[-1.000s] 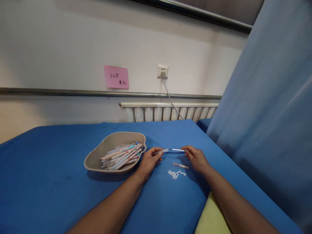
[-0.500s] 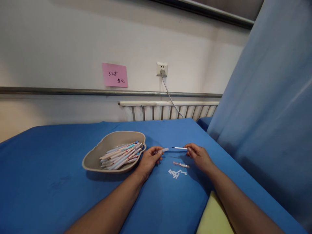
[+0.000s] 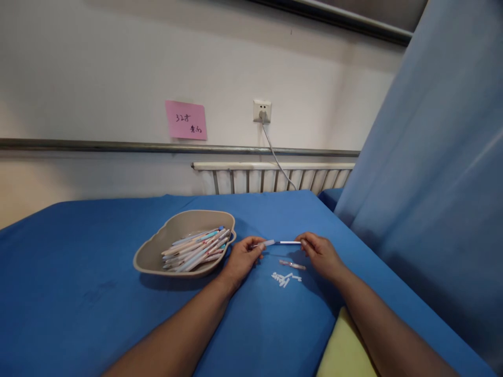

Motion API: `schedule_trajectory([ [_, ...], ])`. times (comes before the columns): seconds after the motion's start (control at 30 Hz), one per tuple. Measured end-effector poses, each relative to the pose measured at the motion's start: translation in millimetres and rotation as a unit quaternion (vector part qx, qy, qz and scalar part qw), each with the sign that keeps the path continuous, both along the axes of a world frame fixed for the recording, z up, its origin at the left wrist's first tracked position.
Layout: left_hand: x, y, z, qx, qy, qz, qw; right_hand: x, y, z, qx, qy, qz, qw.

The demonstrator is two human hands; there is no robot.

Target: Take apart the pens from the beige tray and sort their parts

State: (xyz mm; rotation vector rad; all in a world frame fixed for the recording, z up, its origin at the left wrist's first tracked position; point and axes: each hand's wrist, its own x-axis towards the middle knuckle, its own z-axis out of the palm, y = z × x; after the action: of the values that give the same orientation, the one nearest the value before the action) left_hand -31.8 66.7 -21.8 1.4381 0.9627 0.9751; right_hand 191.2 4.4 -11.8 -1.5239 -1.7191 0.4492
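Note:
My left hand (image 3: 244, 257) pinches a short, whitish translucent pen part (image 3: 269, 243), partly hidden by the fingers. Between the closed thumb and fingers of my right hand (image 3: 319, 252) is a slim white pen refill (image 3: 290, 242) with a dark tip pointing left. That tip meets the right end of the pen part; whether it is inside cannot be made out. Below, a pinkish clear pen barrel (image 3: 292, 265) lies on the blue cloth (image 3: 251, 324). Nearer to me is a small heap of short white plastic pieces (image 3: 283, 280).
Left of my hands stands a beige basin (image 3: 151, 259) holding many pens (image 3: 198, 251). A yellow pad (image 3: 346, 348) lies under my right forearm. Behind the table are a radiator (image 3: 271, 178) and a wall socket with a cable (image 3: 262, 111). A blue curtain (image 3: 428, 173) hangs at the right.
My right hand has brought the refill slightly left and down, closing the gap between its tip and the pen part. My left hand has barely moved.

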Motion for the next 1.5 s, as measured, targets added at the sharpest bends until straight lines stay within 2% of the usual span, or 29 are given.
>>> schedule_trajectory([
  [0.17, 2.6, -5.4, 1.7, 0.018, 0.031, -0.040, 0.999, -4.8, -2.0, 0.5, -0.007, 0.013, 0.025, 1.000],
  [0.3, 6.5, -10.3, -2.1, 0.023, 0.020, -0.069, 0.997, -17.0, -6.3, -1.3, -0.025, 0.033, 0.049, 0.998],
  [0.5, 11.8, -19.7, -2.4, 0.034, 0.003, -0.094, 0.995, -33.9, -14.4, -2.3, -0.042, 0.156, 0.115, 0.980],
  [0.73, 9.8, -23.3, 4.0, 0.036, 0.033, -0.141, 0.989, -33.2, -20.2, 4.0, -0.055, 0.195, 0.154, 0.967],
  [0.9, 8.2, -27.2, 5.0, 0.118, 0.124, -0.238, 0.956, -34.3, -13.7, 3.5, -0.073, 0.332, 0.181, 0.923],
  [0.97, 9.3, -29.6, 4.3, 0.136, 0.145, -0.250, 0.947, -35.1, -12.5, 8.0, -0.075, 0.391, 0.202, 0.895],
  [1.07, 11.5, -31.4, 3.0, 0.114, 0.115, -0.253, 0.954, -31.9, -15.0, 20.2, -0.069, 0.446, 0.211, 0.867],
  [1.13, 12.3, -30.1, 2.8, 0.085, 0.078, -0.248, 0.962, -25.2, -16.2, 26.3, -0.047, 0.463, 0.179, 0.867],
  [1.2, 12.1, -26.8, 3.1, 0.057, 0.044, -0.229, 0.971, -15.2, -14.2, 26.6, -0.024, 0.446, 0.109, 0.888],
  [1.33, 10.2, -17.4, 3.6, 0.009, -0.010, -0.141, 0.990, 8.3, -2.0, 13.8, -0.017, 0.320, -0.029, 0.947],
  [1.4, 9.4, -13.7, 3.5, -0.013, -0.022, -0.101, 0.995, 19.2, 4.0, 6.6, -0.016, 0.267, -0.067, 0.961],
  [1.5, 9.3, -11.5, 3.4, -0.032, -0.021, -0.078, 0.996, 31.9, 9.0, -1.7, -0.017, 0.172, -0.124, 0.977],
])
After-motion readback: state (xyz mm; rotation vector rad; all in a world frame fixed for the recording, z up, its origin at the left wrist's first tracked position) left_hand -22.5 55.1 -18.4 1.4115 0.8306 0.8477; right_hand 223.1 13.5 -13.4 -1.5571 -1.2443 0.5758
